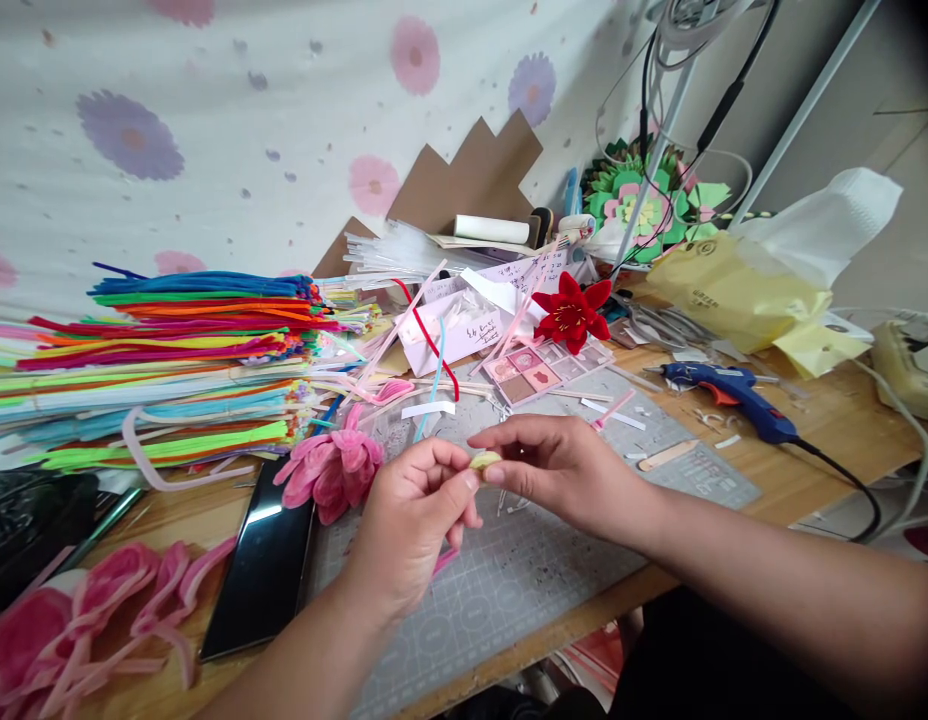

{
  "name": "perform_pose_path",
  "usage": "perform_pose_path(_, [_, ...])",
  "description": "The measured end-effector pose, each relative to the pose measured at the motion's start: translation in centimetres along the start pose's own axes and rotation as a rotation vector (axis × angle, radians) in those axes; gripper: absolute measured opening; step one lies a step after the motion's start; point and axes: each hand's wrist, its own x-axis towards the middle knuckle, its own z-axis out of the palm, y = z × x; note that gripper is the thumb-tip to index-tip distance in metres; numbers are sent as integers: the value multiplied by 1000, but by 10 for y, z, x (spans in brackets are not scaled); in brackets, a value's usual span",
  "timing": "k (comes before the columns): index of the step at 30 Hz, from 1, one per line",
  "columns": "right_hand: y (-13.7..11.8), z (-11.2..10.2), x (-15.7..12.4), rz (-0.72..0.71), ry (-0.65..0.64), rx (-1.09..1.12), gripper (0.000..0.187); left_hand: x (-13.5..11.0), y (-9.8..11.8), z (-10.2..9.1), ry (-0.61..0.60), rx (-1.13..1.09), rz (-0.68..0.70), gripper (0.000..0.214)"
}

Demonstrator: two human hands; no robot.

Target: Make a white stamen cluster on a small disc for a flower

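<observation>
A small pale yellow piece (484, 460) is pinched between the fingertips of both my hands. My left hand (415, 515) has thumb and index finger closed on it from the left, the other fingers curled below. From the right, my right hand (565, 465) grips it between thumb and index finger. Its exact kind is too small to make out. Under my left hand a short pink fuzzy strip (445, 562) shows; its other end is hidden. A pink fuzzy flower (333, 470) lies just left of my left hand. Below both hands spreads a grey cutting mat (524, 575).
Bundles of coloured pipe cleaners (201, 370) are piled at left, above a black phone (258, 570) and pink fuzzy loops (96, 620). Behind my hands are a red flower (573, 312) and a makeup palette (531, 370). A blue glue gun (734, 390) with its cord lies right.
</observation>
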Motion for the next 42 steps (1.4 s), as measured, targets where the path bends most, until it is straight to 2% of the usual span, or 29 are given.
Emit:
perform_pose_path(3, [0, 0, 2, 133, -14, 64, 20, 1, -3, -2, -3, 78, 22, 15])
perform_pose_path(8, [-1, 1, 4, 195, 45, 80, 8, 5, -5, -7, -71, 247, 165, 12])
perform_pose_path(10, [-2, 3, 4, 223, 57, 84, 9, 7, -8, -11, -90, 261, 158, 11])
perform_pose_path(13, [-2, 6, 3, 191, 72, 32, 12, 11, -15, -18, -106, 262, 128, 13])
perform_pose_path(18, [-1, 9, 0, 94, 54, -114, 12, 13, -17, -23, -121, 344, 157, 21])
perform_pose_path(20, [0, 10, -1, 16, 83, -231, 12, 14, -16, -23, -116, 352, 164, 23])
perform_pose_path(23, [1, 10, -3, -194, 153, -519, 9, 15, -16, -19, -61, 310, 136, 26])
perform_pose_path(26, [3, 6, -5, -484, 251, -882, 14, 14, -15, -12, 11, 195, 36, 27])
perform_pose_path(28, [4, 2, -6, -710, 313, -1082, 20, 12, -14, -6, -7, 25, -45, 27])
perform_pose_path(30, [6, -1, -7, -868, 319, -1164, 22, 10, -12, -1, -55, -167, -89, 26])
perform_pose_path(32, [7, -1, -7, -908, 288, -1134, 18, 8, -9, 3, -77, -265, -88, 24])
perform_pose_path(35, [9, -2, -9, -871, 212, -934, 12, 8, -5, 4, -60, -275, -63, 19])
perform_pose_path(37, [9, -5, -10, -758, 217, -738, 13, 8, -4, 2, -30, -225, -54, 18])
perform_pose_path(40, [8, -11, -8, -425, 209, -461, 14, 7, -2, -1, -20, -61, -33, 15])
perform_pose_path(42, [7, -12, -5, -209, 109, -333, 13, 6, -1, -1, -46, 72, 1, 15])
